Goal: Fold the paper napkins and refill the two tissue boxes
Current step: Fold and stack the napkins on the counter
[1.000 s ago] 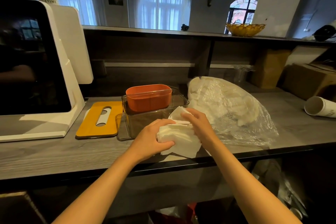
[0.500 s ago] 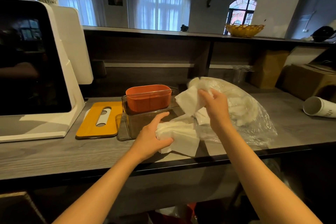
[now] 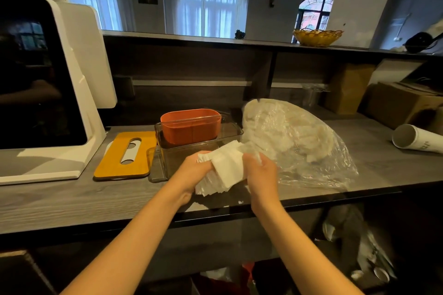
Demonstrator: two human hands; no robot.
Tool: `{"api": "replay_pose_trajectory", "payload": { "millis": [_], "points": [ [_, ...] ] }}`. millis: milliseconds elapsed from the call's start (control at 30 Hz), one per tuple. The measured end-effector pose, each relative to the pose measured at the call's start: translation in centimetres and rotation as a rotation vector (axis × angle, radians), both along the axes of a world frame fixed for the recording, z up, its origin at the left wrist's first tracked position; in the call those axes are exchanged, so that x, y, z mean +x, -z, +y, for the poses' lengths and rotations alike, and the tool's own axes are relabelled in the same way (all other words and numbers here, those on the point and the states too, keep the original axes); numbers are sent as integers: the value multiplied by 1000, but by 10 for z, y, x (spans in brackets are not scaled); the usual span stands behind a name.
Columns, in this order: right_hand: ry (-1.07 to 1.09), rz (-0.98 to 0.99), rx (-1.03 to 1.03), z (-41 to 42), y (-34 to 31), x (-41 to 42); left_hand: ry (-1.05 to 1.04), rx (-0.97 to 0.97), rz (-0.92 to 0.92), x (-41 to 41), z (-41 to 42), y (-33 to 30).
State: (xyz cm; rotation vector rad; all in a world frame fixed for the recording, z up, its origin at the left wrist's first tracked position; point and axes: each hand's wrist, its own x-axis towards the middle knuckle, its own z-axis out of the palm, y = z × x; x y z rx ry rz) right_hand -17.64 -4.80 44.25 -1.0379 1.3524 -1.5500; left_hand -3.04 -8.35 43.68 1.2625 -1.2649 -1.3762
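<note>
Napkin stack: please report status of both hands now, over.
Left hand and right hand both grip napkin stack above counter edge. Orange box sits in clear box, unfilled. Nothing blocking.

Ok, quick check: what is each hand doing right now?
Left hand: grips the stack of napkins from the left.
Right hand: grips the same stack from the right.

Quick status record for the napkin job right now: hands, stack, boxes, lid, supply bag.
left hand: grips napkin stack from the left
right hand: grips the stack's right side
napkin stack: held over the counter edge
orange box: open, standing in clear box
clear box: open, behind the stack
yellow lid: flat, left of boxes
supply bag: right, holds napkins
</note>
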Motion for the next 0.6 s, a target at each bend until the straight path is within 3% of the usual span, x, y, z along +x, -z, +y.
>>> {"api": "replay_pose_trajectory", "payload": {
  "millis": [200, 367, 600],
  "points": [
    [42, -5, 11, -12, 11, 0, 16, 116, 266, 3, 6, -3],
    [-4, 71, 8, -17, 14, 1, -2, 17, -14, -4, 5, 0],
    [-101, 272, -114, -17, 10, -21, -71, -266, -144, -3, 8, 1]
  ]
}}
